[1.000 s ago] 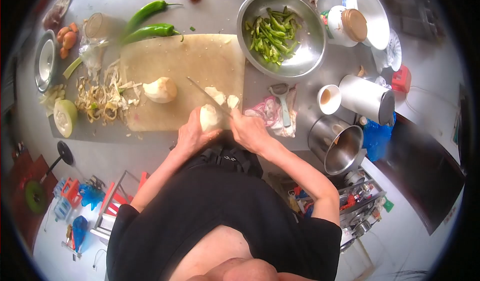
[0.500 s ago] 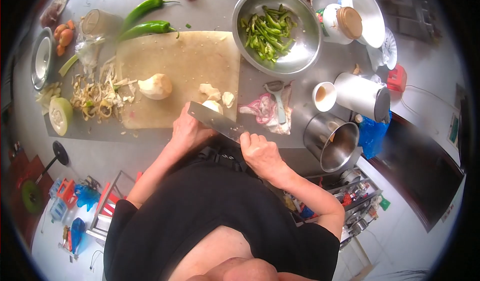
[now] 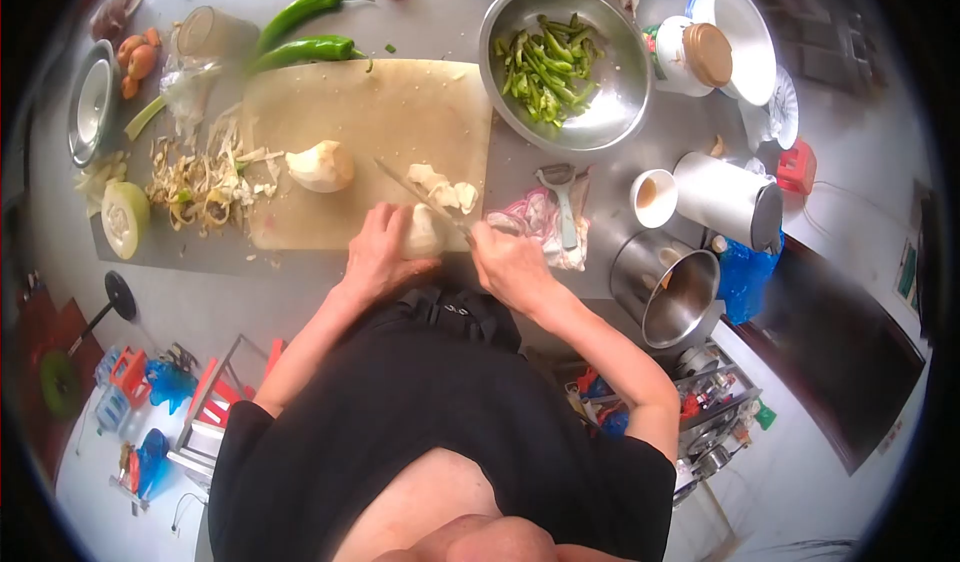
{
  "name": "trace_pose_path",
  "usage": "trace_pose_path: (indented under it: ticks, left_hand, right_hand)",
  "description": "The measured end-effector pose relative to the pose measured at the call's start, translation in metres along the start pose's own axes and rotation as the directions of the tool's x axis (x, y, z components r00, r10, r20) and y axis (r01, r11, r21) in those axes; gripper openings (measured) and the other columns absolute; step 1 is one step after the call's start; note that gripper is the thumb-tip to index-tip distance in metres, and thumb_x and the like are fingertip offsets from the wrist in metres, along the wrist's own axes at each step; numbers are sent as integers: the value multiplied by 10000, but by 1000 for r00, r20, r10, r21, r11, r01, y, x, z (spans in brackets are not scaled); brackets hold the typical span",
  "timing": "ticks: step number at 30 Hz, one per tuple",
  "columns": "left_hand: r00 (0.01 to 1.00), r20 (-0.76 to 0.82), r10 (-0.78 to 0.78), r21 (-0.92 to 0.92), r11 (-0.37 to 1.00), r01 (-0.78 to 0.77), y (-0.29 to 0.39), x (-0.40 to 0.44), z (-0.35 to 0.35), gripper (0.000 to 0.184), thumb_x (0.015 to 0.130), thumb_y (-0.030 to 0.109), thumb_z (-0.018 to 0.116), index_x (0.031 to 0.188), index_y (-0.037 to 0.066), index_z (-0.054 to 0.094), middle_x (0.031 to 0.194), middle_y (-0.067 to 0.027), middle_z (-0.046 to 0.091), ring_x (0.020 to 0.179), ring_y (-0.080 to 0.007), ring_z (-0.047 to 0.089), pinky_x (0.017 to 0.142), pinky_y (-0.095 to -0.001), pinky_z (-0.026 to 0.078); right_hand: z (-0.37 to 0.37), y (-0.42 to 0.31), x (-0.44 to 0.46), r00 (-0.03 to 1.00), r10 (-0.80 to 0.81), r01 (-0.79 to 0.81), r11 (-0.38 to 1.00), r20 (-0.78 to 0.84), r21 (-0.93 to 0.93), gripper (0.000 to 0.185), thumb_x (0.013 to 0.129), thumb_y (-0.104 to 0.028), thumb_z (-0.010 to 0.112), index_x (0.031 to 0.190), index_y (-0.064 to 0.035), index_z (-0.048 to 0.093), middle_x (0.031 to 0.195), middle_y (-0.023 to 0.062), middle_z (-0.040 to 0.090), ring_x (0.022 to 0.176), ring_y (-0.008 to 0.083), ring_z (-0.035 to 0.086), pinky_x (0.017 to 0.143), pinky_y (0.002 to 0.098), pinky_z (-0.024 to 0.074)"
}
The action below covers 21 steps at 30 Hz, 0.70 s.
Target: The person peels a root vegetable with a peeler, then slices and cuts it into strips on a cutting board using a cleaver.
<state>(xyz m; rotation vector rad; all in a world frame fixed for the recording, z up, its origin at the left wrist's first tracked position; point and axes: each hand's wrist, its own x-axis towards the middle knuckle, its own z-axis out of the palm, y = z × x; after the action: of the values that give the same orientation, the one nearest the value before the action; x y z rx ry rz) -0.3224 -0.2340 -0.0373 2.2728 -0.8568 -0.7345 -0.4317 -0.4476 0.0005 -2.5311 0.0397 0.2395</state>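
In the head view, a pale cutting board [image 3: 370, 102] lies on the grey worktop [image 3: 430, 7]. At the board's near edge, the left hand [image 3: 380, 252] has its fingers curled round a peeled white vegetable [image 3: 422, 230]. The right hand [image 3: 508, 264], just beside it at the board's near right corner, has its fingers closed on a knife [image 3: 420, 188]. The blade, seen nearly edge-on, slants away and leftward over the board, along the vegetable's right side; whether it touches cannot be told. Cut pieces [image 3: 447, 190] lie on the board right of the blade, and a larger peeled vegetable [image 3: 320, 167] sits further left on it. Peelings [image 3: 205, 187] spread over the board's left edge. Beyond its far left corner are two green peppers [image 3: 305, 50]; beyond its far right corner, a metal bowl [image 3: 618, 102] holds green pepper strips [image 3: 548, 67]. Right of the board, a peeler [image 3: 566, 214] rests on a crumpled bag [image 3: 530, 217].
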Motion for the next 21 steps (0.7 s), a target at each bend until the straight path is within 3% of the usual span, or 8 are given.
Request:
trace_pose_path:
  ticks: [2, 6, 8, 10, 13, 15, 19, 21]
  left_hand:
    - [996, -63, 66, 50, 997, -63, -5, 2, -3, 835, 666, 330, 906, 1338, 28, 513, 1222, -159, 548, 1165, -389, 553, 881, -494, 537]
    - [995, -102, 8, 44, 999, -4, 0, 5, -5, 854, 656, 297, 926, 1351, 25, 512, 1222, -167, 552, 1176, -392, 556, 892, -478, 526]
    - [995, -95, -32, 32, 999, 36, 6, 8, -10, 845, 659, 294, 923, 1346, 25, 512, 1218, -165, 556, 1174, -390, 556, 894, -479, 524]
    - [993, 55, -107, 30, 994, 106, 8, 13, -13, 824, 671, 267, 904, 1333, 12, 485, 1213, -184, 539, 1134, -392, 559, 876, -510, 533]
    - [999, -26, -23, 57, 998, 25, -3, 7, 1, 823, 662, 257, 901, 1333, 15, 490, 1221, -183, 547, 1121, -394, 564, 864, -497, 537]
    - [1000, 1, -26, 100, 995, 26, -9, 8, 2, 811, 668, 271, 901, 1325, 10, 502, 1199, -172, 567, 1114, -386, 571, 864, -485, 535]
    - [998, 21, 65, 199, 978, -68, -11, 4, 4, 848, 660, 284, 904, 1351, 6, 500, 1205, -162, 583, 1115, -375, 576, 861, -465, 537]
    - [996, -20, 86, 176, 981, -81, -11, -1, 7, 872, 654, 283, 907, 1368, 7, 491, 1208, -161, 582, 1116, -377, 575, 862, -460, 538]
  right_hand:
    - [-14, -3, -13, 998, -42, 46, 992, 37, -121, 146, 807, -37, 644, 866, -30, 510, 664, 108, 609, 602, 276, 690, 484, 393, 531]
    - [-23, -18, -29, 995, -70, 85, 955, 64, -286, 138, 845, -79, 643, 848, -44, 509, 645, 75, 583, 571, 211, 659, 470, 344, 528]
    - [-19, -21, -31, 996, -46, 67, 953, 80, -295, 140, 841, -72, 645, 849, -42, 509, 648, 83, 587, 579, 225, 667, 471, 353, 529]
    - [-17, -21, -30, 995, -25, 52, 951, 93, -305, 142, 837, -64, 647, 850, -40, 508, 651, 91, 590, 587, 238, 674, 473, 363, 530]
    - [-11, -17, -15, 995, -8, 27, 982, 99, -187, 150, 819, -40, 647, 867, -27, 506, 668, 121, 610, 599, 293, 684, 483, 402, 533]
    - [2, -9, 5, 997, -37, 43, 996, 69, -77, 158, 811, -19, 641, 888, -9, 504, 677, 159, 633, 611, 346, 689, 508, 448, 538]
    - [17, 2, 32, 999, -18, 19, 999, 40, -40, 164, 803, -16, 634, 901, -1, 504, 672, 178, 645, 610, 359, 690, 529, 469, 540]
    - [14, 4, 33, 984, 171, -174, 984, 53, 48, 167, 794, -12, 633, 901, -4, 505, 660, 186, 648, 611, 356, 695, 533, 471, 540]
